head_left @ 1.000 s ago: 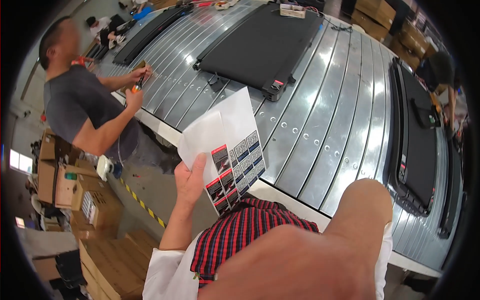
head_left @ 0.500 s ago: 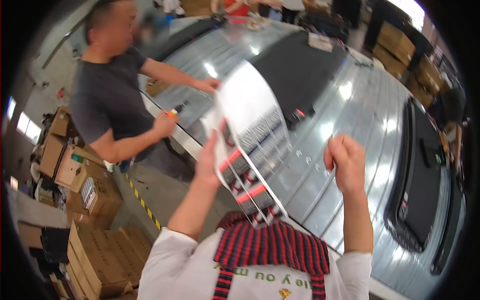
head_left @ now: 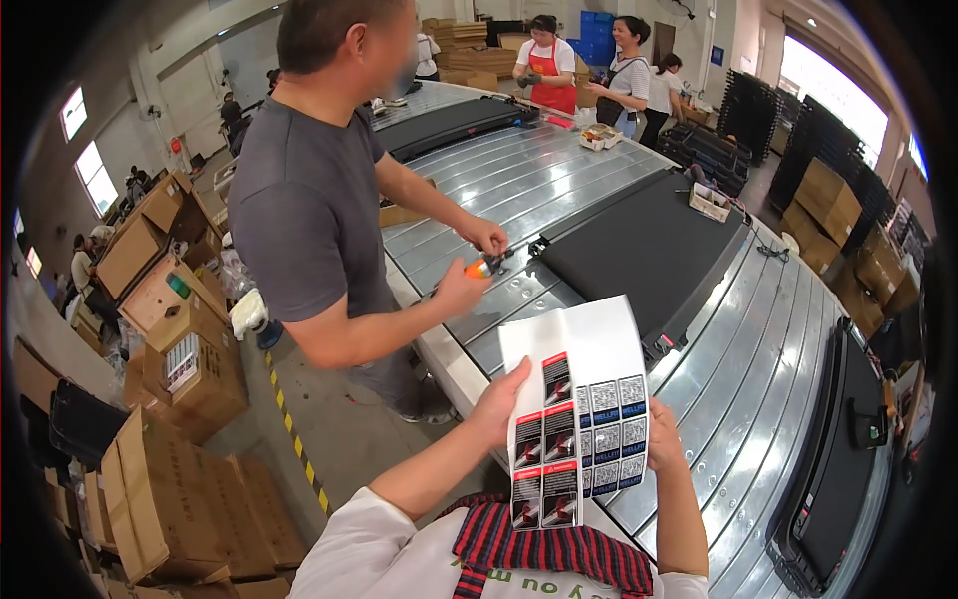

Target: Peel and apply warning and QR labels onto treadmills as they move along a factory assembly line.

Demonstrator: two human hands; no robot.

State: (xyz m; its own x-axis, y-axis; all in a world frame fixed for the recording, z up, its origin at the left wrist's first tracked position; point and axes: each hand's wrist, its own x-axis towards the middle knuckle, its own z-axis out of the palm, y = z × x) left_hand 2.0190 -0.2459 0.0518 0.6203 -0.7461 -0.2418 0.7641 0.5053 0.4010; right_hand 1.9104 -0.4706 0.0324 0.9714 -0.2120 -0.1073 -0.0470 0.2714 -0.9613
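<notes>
My left hand (head_left: pixel 499 404) is closed on the left edge of a strip of black, red and white warning labels (head_left: pixel 544 454). Beside and partly behind it lies a white sheet of stickers (head_left: pixel 614 429) with square codes in rows, its upper part blank (head_left: pixel 589 334). The fingers of my right hand (head_left: pixel 662 436) are wrapped at that sheet's right edge, with the fingertips hidden behind it. Both sheets are held up in front of my chest, over the near edge of the metal-topped table (head_left: pixel 733 439).
A black panel (head_left: pixel 639 245) lies across the table ahead, a white box (head_left: pixel 709 203) by its far end. More dark panels (head_left: pixel 843 449) are at the right. At my left, a co-worker (head_left: pixel 319 200) holds an orange-and-black tool (head_left: pixel 484 268). Cardboard boxes (head_left: pixel 170 499) are stacked at lower left.
My right hand, a raised fist apart from the sheets before, now grips their right edge. The sheets have moved right and lie flatter to view. The co-worker's hands have come together at the tool.
</notes>
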